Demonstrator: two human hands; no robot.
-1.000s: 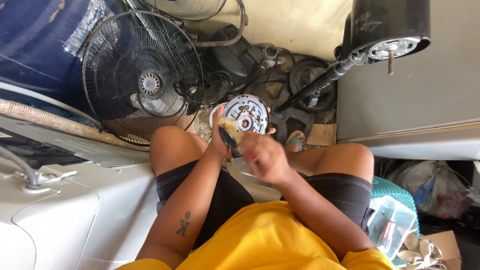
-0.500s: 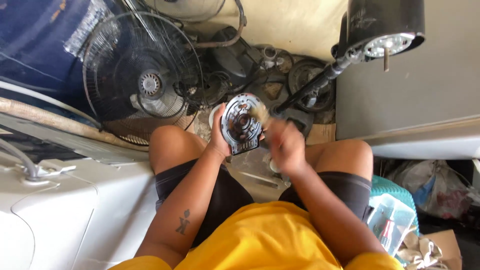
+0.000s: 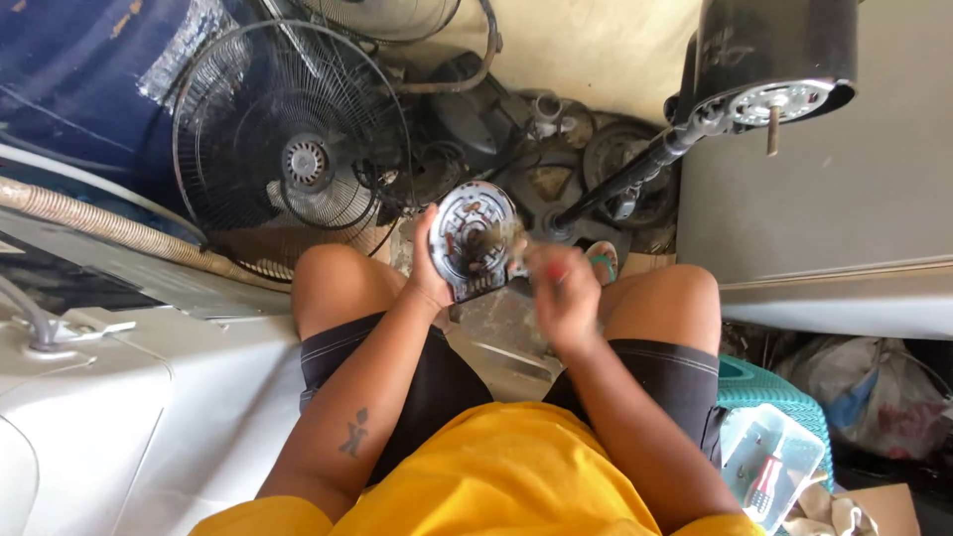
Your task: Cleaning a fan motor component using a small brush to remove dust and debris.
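Person seated, knees apart, working on a round metal fan motor housing, held up between the knees, above the floor. Left hand clamps its left rim, face toward camera. Right hand at housing's lower right edge, motion-blurred; grip looks clenched on sth small w/ a red bit, prob. a tool, can't confirm.

Progress, judged: motor already out of its fan, still being worked on; not refitted. Fan guard leans at left w/ no blades visible; another motor on a stand has bare shaft. So mid-job, reassembly left.

Hidden/unclear: right fingertips, tool tip, housing's far side. Clear plastic box by right thigh, contents partly cut off.
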